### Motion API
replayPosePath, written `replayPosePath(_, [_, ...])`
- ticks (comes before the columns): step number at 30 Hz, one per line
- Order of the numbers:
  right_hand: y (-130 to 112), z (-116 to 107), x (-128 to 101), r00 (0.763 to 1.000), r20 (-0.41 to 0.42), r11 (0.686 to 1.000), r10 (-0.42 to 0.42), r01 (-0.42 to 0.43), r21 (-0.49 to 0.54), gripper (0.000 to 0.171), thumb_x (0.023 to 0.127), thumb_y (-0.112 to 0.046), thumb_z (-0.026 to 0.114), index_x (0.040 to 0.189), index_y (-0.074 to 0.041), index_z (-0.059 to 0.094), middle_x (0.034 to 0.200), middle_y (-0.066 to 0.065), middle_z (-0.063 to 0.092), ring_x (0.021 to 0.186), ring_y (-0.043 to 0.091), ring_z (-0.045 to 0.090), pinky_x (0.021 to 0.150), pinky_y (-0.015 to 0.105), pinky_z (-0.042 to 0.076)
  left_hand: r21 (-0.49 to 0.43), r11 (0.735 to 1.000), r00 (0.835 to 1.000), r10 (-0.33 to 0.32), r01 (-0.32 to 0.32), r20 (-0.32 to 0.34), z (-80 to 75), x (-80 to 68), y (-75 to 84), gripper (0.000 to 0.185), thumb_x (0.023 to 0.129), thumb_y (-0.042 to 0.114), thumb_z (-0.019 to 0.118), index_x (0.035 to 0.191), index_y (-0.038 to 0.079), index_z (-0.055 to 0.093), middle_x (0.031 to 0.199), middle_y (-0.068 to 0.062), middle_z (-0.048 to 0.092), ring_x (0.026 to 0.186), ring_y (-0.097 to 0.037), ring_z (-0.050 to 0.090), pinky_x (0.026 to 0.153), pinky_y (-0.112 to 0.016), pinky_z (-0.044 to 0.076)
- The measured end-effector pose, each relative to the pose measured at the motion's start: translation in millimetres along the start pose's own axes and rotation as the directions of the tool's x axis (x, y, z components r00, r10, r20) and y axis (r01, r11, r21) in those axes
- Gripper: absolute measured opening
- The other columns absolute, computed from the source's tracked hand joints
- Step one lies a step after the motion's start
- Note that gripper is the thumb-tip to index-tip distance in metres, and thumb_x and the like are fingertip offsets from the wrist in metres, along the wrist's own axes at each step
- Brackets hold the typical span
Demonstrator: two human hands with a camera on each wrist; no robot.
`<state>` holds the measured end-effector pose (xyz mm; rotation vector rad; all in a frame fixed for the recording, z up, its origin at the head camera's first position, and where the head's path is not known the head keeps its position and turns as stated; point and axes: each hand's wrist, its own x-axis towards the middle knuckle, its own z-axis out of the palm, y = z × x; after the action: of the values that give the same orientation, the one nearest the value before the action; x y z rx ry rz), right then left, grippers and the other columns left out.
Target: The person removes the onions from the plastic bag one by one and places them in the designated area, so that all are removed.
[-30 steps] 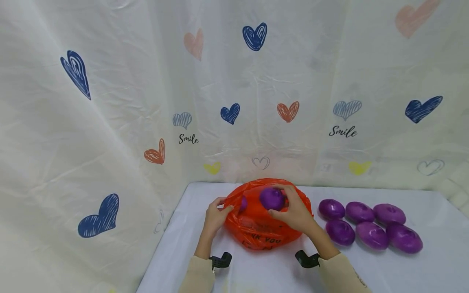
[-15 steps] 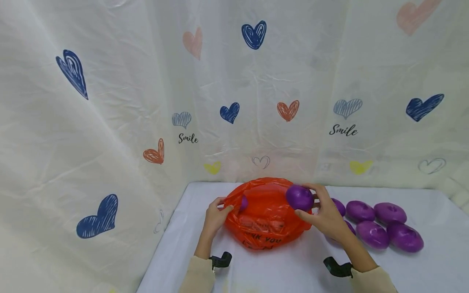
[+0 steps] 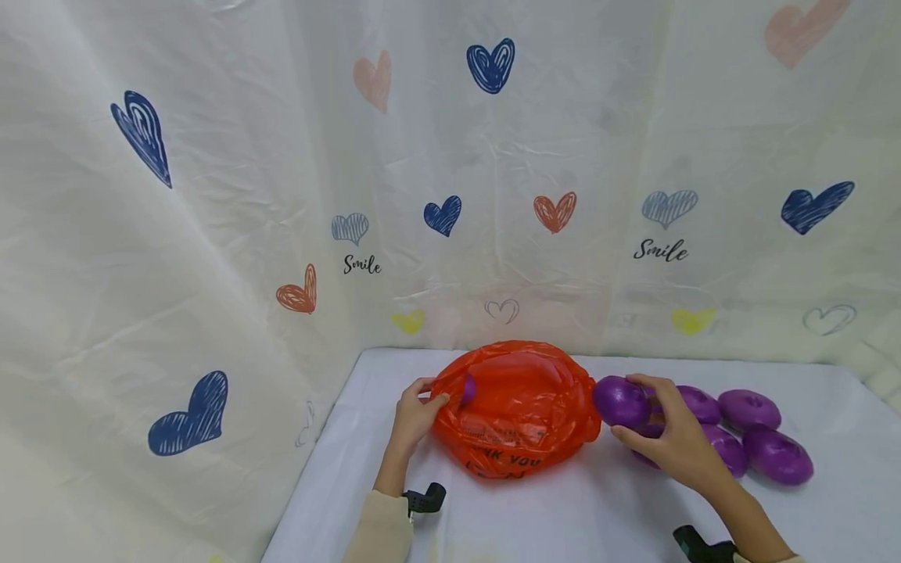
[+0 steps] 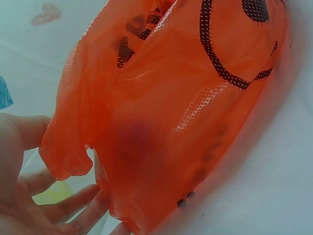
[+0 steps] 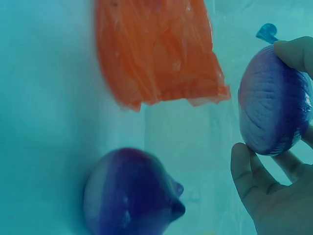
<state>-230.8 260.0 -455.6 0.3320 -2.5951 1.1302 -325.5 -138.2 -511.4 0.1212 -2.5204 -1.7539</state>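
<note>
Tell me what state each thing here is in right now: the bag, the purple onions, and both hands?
Orange bag: lying on the table, mouth held open at its left edge.
Onion in the bag: partly showing at the opening.
Held onion: lifted, just outside the bag.
Onions on the table: resting in a cluster, untouched.
Left hand: pinching the bag's edge.
Right hand: grip curled round the held onion.

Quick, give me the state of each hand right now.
Left hand: grips the edge of the orange bag.
Right hand: holds a purple onion beside the bag.
</note>
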Motion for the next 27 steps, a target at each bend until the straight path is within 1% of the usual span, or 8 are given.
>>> replayPosePath(4, [7.5,-7.5,-8.6,1.000,0.001,1.000,0.008,-0.008,-0.017,0.082,0.084,-0.029,0.085,0.150,-0.010,0.039,0.137,0.017,0.048,0.108,0.028,0.060,0.075,0.016,0.053,0.001,1.000,1.000,0.003,-0.003,-0.002,0.0,0.1,0.3,0.038,0.096,0.026,0.070,0.132,0.016,0.065,0.131,-0.010,0.065,0.109,-0.027,0.065,0.091,-0.043,0.061])
replayPosePath(7, [12.6,-13.4,-16.7,1.000,-0.002,1.000,0.003,-0.003,-0.023,0.081,0.084,-0.028,0.086,0.148,-0.010,0.041,0.134,0.016,0.051,0.101,0.006,0.060,0.074,0.016,0.053,-0.002,1.000,1.000,0.001,-0.001,-0.002,0.1,-0.3,0.8,0.037,0.096,0.026,0.071,0.131,0.016,0.065,0.132,-0.011,0.064,0.109,-0.027,0.064,0.091,-0.043,0.061])
replayPosePath(11, [20.2,-20.9,-26.9,1.000,-0.004,0.999,0.002,-0.003,-0.044,0.080,0.083,-0.027,0.087,0.147,-0.009,0.043,0.134,0.017,0.052,0.098,-0.019,0.046,0.075,0.015,0.053,0.001,1.000,1.000,0.006,-0.006,0.001,-0.1,-0.9,1.4,0.038,0.096,0.026,0.071,0.131,0.015,0.065,0.132,-0.012,0.064,0.110,-0.028,0.064,0.091,-0.043,0.061])
replayPosePath(14, [27.0,-25.8,-34.0,1.000,-0.006,0.997,0.018,-0.019,-0.070,0.081,0.082,-0.028,0.087,0.147,-0.010,0.043,0.137,0.018,0.051,0.099,-0.023,0.040,0.075,0.013,0.051,-0.001,1.000,1.000,0.009,-0.009,0.004,0.3,-0.9,1.4,0.038,0.096,0.026,0.070,0.132,0.015,0.064,0.132,-0.012,0.064,0.111,-0.028,0.064,0.092,-0.043,0.060])
replayPosePath(17, [34.4,-28.7,-41.2,1.000,-0.010,0.997,0.019,-0.020,-0.081,0.080,0.081,-0.026,0.088,0.147,-0.011,0.045,0.137,0.012,0.051,0.100,-0.024,0.039,0.075,0.011,0.049,0.001,1.000,1.000,0.012,-0.012,0.000,0.9,-0.7,0.2,0.037,0.096,0.026,0.070,0.132,0.015,0.065,0.133,-0.012,0.064,0.112,-0.029,0.064,0.093,-0.044,0.060])
replayPosePath(21, [42.6,-28.9,-51.1,1.000,-0.020,0.996,-0.017,0.016,-0.090,0.079,0.077,-0.023,0.090,0.143,-0.014,0.049,0.132,-0.015,0.048,0.104,-0.026,0.037,0.078,0.004,0.044,0.009,1.000,1.000,0.017,-0.017,-0.004,1.4,0.0,-1.1,0.037,0.096,0.025,0.071,0.131,0.014,0.065,0.133,-0.013,0.064,0.113,-0.029,0.065,0.092,-0.044,0.060])
replayPosePath(23, [45.3,-28.2,-55.8,0.999,-0.025,0.995,-0.044,0.042,-0.096,0.079,0.074,-0.022,0.092,0.141,-0.014,0.051,0.130,-0.023,0.045,0.107,-0.028,0.036,0.080,0.000,0.041,0.012,1.000,1.000,0.020,-0.020,-0.002,1.6,0.1,-1.4,0.038,0.096,0.026,0.071,0.131,0.014,0.065,0.133,-0.014,0.063,0.113,-0.029,0.065,0.092,-0.044,0.060])
replayPosePath(27, [48.6,-25.8,-63.4,0.996,-0.014,0.990,-0.083,0.081,-0.114,0.081,0.071,-0.023,0.094,0.139,-0.014,0.052,0.130,-0.020,0.048,0.109,-0.028,0.038,0.081,-0.001,0.041,0.016,1.000,1.000,0.015,-0.015,-0.003,2.3,-0.1,-1.8,0.037,0.096,0.025,0.070,0.131,0.014,0.065,0.134,-0.014,0.063,0.111,-0.028,0.065,0.092,-0.044,0.060])
